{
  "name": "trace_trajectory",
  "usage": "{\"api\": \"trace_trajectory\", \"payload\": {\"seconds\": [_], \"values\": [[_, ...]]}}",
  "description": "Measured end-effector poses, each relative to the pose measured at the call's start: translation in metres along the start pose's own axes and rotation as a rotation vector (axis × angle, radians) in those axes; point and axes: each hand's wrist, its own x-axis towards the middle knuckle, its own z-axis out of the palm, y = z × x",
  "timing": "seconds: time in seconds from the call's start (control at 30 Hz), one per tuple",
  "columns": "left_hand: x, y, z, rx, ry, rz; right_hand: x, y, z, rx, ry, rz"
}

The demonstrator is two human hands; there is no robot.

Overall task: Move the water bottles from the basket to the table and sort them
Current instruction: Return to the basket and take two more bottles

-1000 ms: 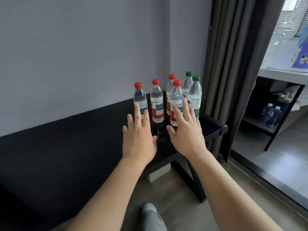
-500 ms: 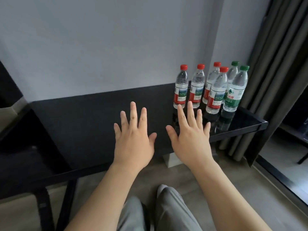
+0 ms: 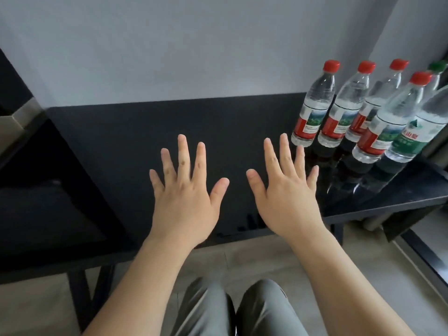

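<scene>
Judging from the head view, the carrying step seems finished: the water bottles [image 3: 339,112] are stood upright on the black table [image 3: 121,141], just beyond and to the right of the right hand [image 3: 288,190], red caps nearest it and a green-labelled bottle [image 3: 412,134] farthest out. No basket is seen. The left hand [image 3: 184,190] and the right are held flat, fingers spread, nothing grasped. Next, only a check of the grouping seems called for, or a return to the basket if any remain. Against half a second earlier, the bottles are seen larger and nearer the right edge, and the hands are spread wider apart.
</scene>
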Motion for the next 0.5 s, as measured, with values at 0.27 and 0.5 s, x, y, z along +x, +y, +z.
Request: {"api": "trace_trajectory", "payload": {"seconds": [0.27, 0.5], "values": [[0.095, -0.019, -0.021, 0.029, -0.151, -0.089, 0.104, -0.027, 0.011, -0.011, -0.17, -0.035], [0.118, -0.026, -0.154, 0.066, -0.21, -0.163, 0.162, -0.089, -0.093, 0.009, -0.24, -0.122]]}}
